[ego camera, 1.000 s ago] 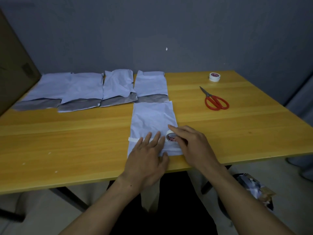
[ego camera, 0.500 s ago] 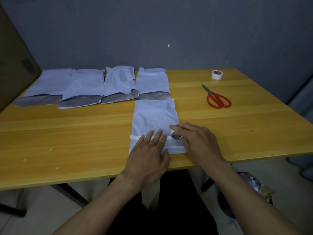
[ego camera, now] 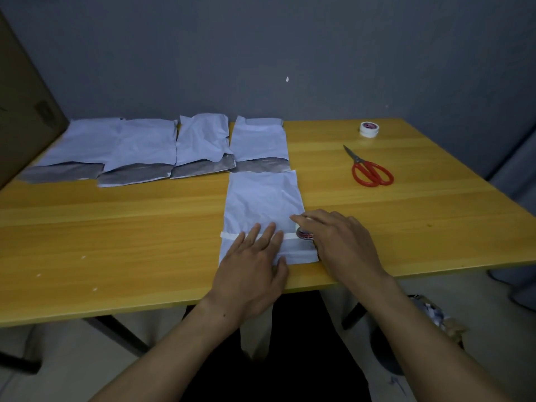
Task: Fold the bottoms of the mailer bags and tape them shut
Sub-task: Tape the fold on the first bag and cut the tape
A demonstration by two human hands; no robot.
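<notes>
A white mailer bag (ego camera: 262, 203) lies near the table's front edge with its bottom folded up. A strip of white tape (ego camera: 230, 235) runs across the fold, its end sticking out past the bag's left edge. My left hand (ego camera: 252, 265) presses flat on the fold and the tape, fingers straight. At the bag's right edge my right hand (ego camera: 338, 239) grips a roll of tape (ego camera: 304, 234), which stands on the strip. Several more mailer bags (ego camera: 203, 143) lie in a row at the back left, their grey bottoms (ego camera: 139, 174) folded toward me.
Red-handled scissors (ego camera: 369, 171) lie on the wooden table (ego camera: 116, 227) to the right of the bags. A second tape roll (ego camera: 369, 129) stands at the back right. A cardboard box (ego camera: 23, 111) leans at the far left. A bin with scraps (ego camera: 429, 317) sits on the floor.
My right hand has drawn the tape roll to the right along the fold, laying more strip. My left hand has stayed pressed on the fold.
</notes>
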